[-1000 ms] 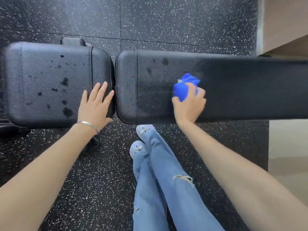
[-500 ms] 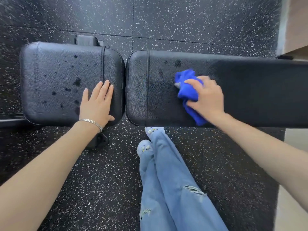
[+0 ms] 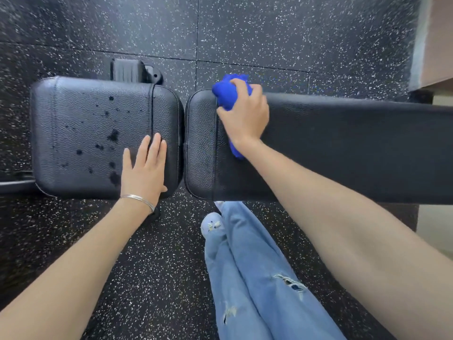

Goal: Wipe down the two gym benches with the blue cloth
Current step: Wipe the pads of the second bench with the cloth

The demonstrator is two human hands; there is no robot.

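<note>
Blue cloth (image 3: 226, 95) under right hand (image 3: 245, 116), fingers (image 3: 241, 86) over it, tail seemingly beneath wrist.

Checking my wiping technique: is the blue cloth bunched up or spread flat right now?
Bunched up. The blue cloth bulges as a wad from the right hand gripping it on the long bench pad.

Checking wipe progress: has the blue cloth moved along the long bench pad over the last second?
Yes. The blue cloth, in the right hand, has slid left along the long bench pad to its seam and far edge.
</note>
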